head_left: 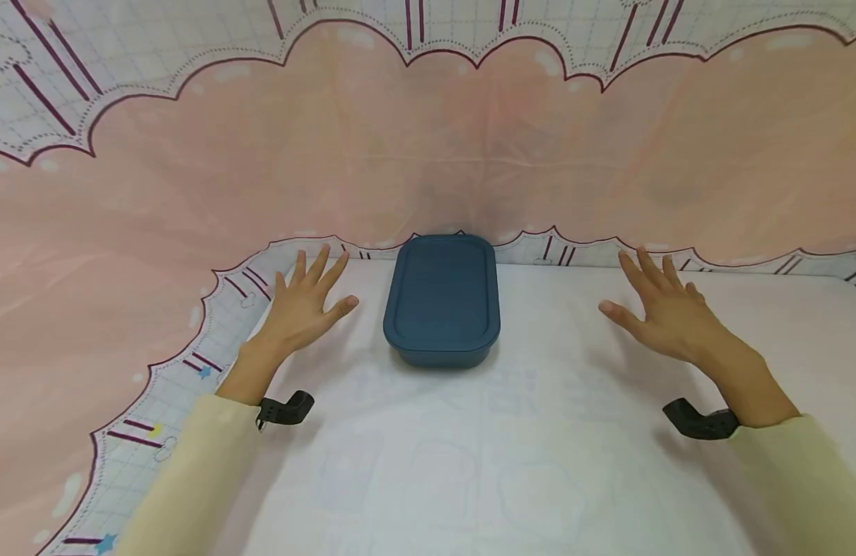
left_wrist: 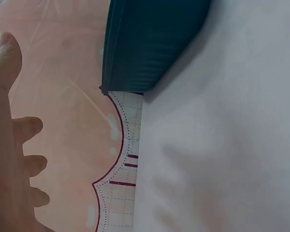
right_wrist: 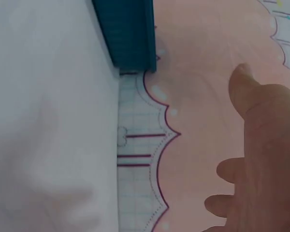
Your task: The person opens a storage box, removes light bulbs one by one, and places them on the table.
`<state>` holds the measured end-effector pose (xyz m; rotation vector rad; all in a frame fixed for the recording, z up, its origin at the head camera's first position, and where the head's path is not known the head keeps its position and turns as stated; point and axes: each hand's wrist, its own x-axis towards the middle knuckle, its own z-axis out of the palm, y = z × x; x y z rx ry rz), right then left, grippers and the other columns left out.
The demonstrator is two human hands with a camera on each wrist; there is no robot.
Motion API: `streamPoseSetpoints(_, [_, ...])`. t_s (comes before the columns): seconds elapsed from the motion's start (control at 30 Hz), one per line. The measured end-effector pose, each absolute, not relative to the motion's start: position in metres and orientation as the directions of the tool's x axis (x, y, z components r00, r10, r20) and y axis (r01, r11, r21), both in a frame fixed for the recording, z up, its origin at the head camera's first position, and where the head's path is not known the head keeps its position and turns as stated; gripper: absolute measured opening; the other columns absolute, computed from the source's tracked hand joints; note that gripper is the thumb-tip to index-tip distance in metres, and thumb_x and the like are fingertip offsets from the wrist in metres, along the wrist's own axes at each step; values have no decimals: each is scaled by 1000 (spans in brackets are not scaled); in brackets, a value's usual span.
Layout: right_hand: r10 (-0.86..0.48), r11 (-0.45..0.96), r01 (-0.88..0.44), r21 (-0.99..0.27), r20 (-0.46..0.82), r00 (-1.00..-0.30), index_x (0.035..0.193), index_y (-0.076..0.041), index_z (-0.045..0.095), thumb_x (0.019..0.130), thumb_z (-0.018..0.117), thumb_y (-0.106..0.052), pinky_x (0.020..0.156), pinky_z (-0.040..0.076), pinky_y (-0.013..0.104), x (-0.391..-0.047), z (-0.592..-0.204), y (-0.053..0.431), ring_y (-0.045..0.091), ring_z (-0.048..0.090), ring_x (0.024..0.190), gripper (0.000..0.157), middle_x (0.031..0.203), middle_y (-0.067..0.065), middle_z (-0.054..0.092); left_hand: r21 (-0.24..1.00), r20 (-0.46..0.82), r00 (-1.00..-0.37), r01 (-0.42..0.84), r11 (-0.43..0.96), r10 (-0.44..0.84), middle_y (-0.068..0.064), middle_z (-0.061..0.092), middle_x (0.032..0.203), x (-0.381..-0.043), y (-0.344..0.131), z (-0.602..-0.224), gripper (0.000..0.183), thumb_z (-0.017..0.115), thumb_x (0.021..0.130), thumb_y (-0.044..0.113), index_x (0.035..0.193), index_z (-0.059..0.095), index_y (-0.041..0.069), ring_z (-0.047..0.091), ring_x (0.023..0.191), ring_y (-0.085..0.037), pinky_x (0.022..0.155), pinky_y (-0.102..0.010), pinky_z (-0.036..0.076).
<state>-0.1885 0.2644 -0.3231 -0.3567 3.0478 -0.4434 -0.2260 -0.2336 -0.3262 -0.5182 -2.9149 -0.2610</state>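
A dark blue lidded box (head_left: pixel 443 297), rectangular with rounded corners, stands on the white surface between the two hands. Its lid is on, so what it may hold is hidden. To its left, the left hand (head_left: pixel 304 309) hovers with fingers spread and holds nothing. On the other side the right hand (head_left: pixel 667 316), also spread and bare, keeps a wider distance from the box. Each wrist view shows one side of the box: its wall (left_wrist: pixel 150 48) in the left one, and the same box (right_wrist: pixel 128 36) in the right one. Neither hand touches it.
The white tabletop (head_left: pixel 428 463) spreads out in front of the box. Behind and to the left hangs a pink and white patterned cloth (head_left: pixel 400 147) with scalloped print. A black strap mount (head_left: pixel 285 408) sits on the left wrist, another mount (head_left: pixel 700 421) on the right.
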Motion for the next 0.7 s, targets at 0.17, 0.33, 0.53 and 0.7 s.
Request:
streamPoseSetpoints(0.17, [-224,917,-222,-332,34,-974,155,-19,-2,97,35,-60,94,14,77,-190,-328,253,47,1,140,80,159,17,4,261,234,-925,356,897,300,-15,8,158,-220,-231,-333,96,19,84,81,154,19,15,0,140,-47,101,-74,5])
streamPoseSetpoints(0.33, [-209,901,-216,-375,60,-976,155,-19,-1,96,33,-61,90,20,79,-192,-327,235,49,8,139,80,158,18,8,349,258,-930,342,873,261,-15,9,158,-214,-225,-339,93,22,86,78,155,18,15,0,140,-46,101,-74,7])
streamPoseSetpoints(0.53, [-221,869,-229,-439,71,-973,155,-16,3,96,34,-61,96,18,76,-193,-331,211,45,8,140,81,158,18,9,415,239,-952,277,866,190,-16,12,158,-209,-214,-343,87,39,91,68,154,18,12,6,140,-47,102,-72,12])
streamPoseSetpoints(0.7, [-229,863,-235,-447,69,-971,155,-14,5,95,34,-63,97,17,75,-196,-337,196,44,8,141,83,157,19,11,463,227,-962,246,852,155,-12,14,158,-208,-207,-346,82,49,92,58,154,20,14,8,141,-43,101,-72,15])
